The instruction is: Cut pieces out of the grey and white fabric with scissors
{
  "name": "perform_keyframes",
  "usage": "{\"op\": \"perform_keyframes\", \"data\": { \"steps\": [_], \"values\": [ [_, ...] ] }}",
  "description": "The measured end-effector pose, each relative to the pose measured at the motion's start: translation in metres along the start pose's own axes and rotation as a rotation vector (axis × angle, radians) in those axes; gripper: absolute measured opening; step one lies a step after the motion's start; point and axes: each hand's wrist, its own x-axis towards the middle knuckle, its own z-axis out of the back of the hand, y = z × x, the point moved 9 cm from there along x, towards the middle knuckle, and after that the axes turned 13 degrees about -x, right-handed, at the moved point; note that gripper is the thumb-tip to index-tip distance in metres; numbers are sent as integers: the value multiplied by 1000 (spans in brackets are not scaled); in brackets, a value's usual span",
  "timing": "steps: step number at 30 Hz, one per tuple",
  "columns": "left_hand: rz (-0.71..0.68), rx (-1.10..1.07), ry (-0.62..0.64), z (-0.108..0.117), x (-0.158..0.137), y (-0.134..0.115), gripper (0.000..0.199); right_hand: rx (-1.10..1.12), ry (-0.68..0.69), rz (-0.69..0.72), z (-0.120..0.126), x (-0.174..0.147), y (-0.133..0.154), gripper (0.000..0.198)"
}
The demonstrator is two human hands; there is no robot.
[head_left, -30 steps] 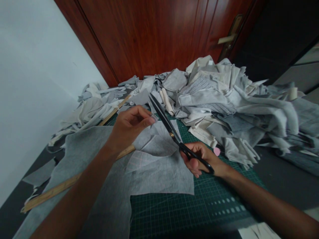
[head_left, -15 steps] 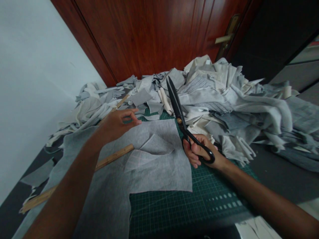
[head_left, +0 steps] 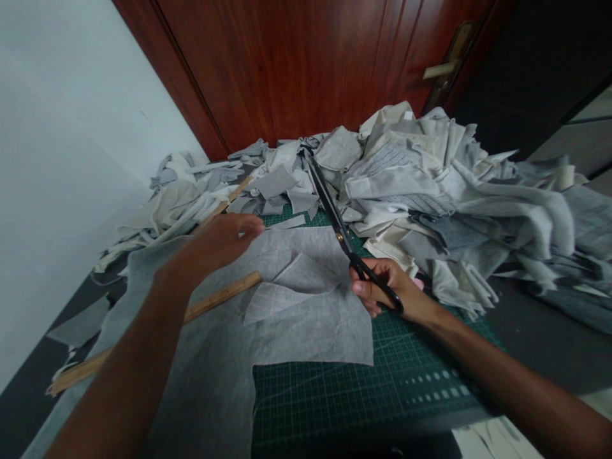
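Left hand (head_left: pixel 217 239) just met narrow grey cloth strip (head_left: pixel 289 222), pinch unclear; right hand (head_left: pixel 377 287) grips black metal scissors (head_left: pixel 329 207) toward 11 o'clock, cutting likely paused.

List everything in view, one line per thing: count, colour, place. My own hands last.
Scissors: one, black, in the right hand
Spread cloth: count unclear, grey, partly over the mat
Cutting mat: one, green, beneath the cloth
Wooden strips: two, brown, one on the cloth, one behind the left hand
Narrow strip: one, pale grey, at the left fingertips
Fabric scraps: many, grey and cream, mainly along the back and right
Door: one, reddish brown, behind
Wall: one, pale, left
Left hand: one, bare, above the cloth
Right hand: one, bare, gripping the scissors
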Motion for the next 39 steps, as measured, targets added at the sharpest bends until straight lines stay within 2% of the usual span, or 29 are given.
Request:
{"op": "perform_keyframes", "data": {
  "steps": [3,6,8,11,15,19,23,29,31,34,35,37,39],
  "values": [
    [-32,-103,269,-38,-12,-8,45,-14,-25,-1,3,0,0,37],
    [34,-186,515,-66,-33,-20,43,-22,-28,18,6,0,-3,36],
    [91,-186,594,-71,-44,-28,52,-10,-12,64,6,-1,-4,35],
    [77,-98,673,-70,-57,-40,62,45,16,149,6,-1,-3,36],
    [42,16,673,-75,-67,-49,58,102,9,176,8,0,0,33],
    [1,74,574,-88,-67,-57,58,167,10,188,7,2,4,31],
    [-98,61,424,-91,-50,-62,37,202,21,183,7,3,0,29],
    [-82,-149,351,-97,-17,-39,65,148,23,145,7,4,-6,35],
    [-84,-159,335,-92,-11,-36,54,139,10,169,8,4,-2,34],
    [-56,-180,296,-67,-12,-45,24,178,-38,199,11,4,1,31],
    [-50,-199,200,-48,-12,-50,23,187,-73,200,15,4,1,31],
    [-11,-173,-116,5,-17,-57,24,192,-165,205,23,4,3,31],
    [-35,-127,-372,49,-32,-67,28,189,-252,213,31,3,6,30]
  ]
}}
